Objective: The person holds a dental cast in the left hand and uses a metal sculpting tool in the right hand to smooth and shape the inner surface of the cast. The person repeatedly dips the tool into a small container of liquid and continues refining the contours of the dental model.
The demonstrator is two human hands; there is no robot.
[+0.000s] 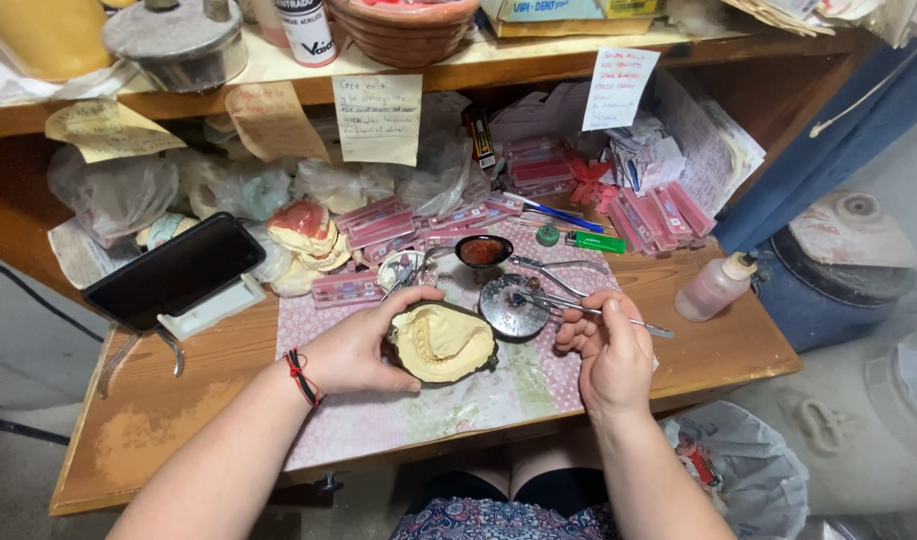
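A yellowish dental cast (444,342) in its dark mould was held above the patterned cloth (498,395) on the wooden desk (178,400) by the left hand (363,350), fingers wrapped around its left edge. A thin metal instrument (618,317) was pinched in the closed fingers of the right hand (610,355), its tip over a round metal lid (513,306), just right of the cast
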